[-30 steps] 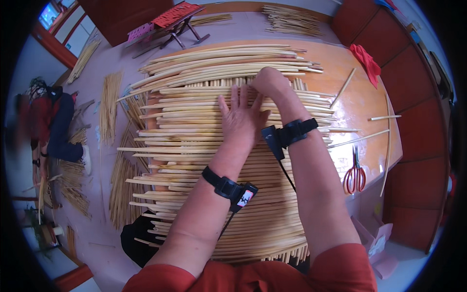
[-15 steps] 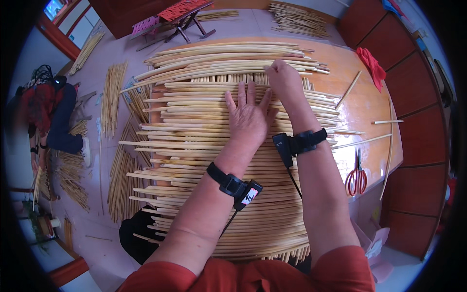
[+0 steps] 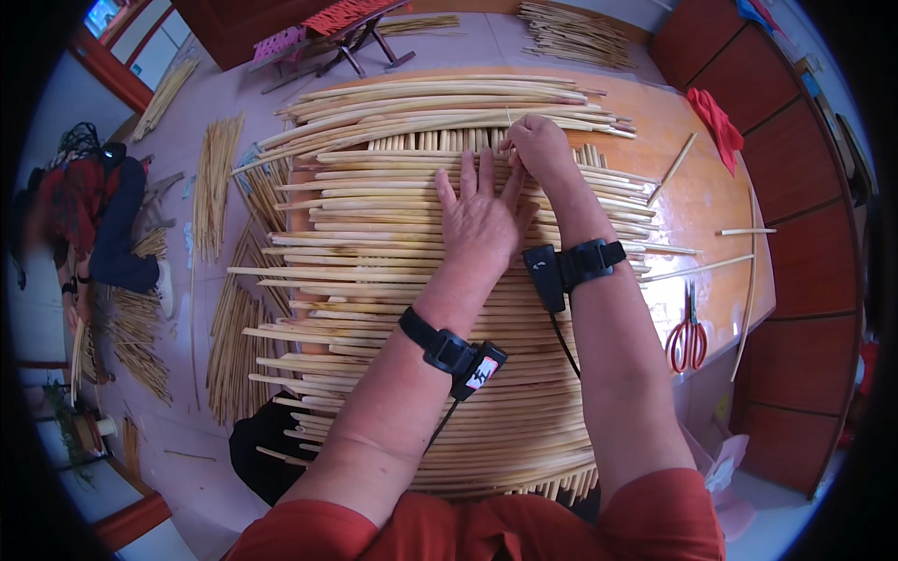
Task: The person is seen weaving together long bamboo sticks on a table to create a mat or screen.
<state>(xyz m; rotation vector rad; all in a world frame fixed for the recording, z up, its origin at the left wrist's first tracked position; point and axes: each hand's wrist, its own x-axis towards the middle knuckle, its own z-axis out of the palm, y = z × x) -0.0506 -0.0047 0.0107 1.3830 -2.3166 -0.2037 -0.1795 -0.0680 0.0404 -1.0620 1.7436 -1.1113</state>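
A wide mat of peeled, pale-yellow plant stalks (image 3: 374,224) lies across the table, the stalks running side to side. My left hand (image 3: 479,220) rests palm down on them with its fingers spread. Just right of its fingertips, my right hand (image 3: 538,150) is closed in a pinch near the mat's far part. A thin pale strand (image 3: 508,114) sticks up from its fingertips; whether it is thread or a needle I cannot tell. Crosswise stalks (image 3: 430,140) show in a gap beneath the far stalks.
Red-handled scissors (image 3: 687,344) lie on the orange wooden table (image 3: 669,122), right of the mat. Loose stalks and a red cloth (image 3: 716,131) are near its right edge. Stalk bundles (image 3: 217,187) cover the floor at left, where another person (image 3: 103,220) bends over. A folding stool (image 3: 351,37) stands beyond.
My right hand has shifted slightly down toward my left fingertips, and a thin strand now shows above it. My left hand has stayed in place. The gap among the far stalks looks a little wider.
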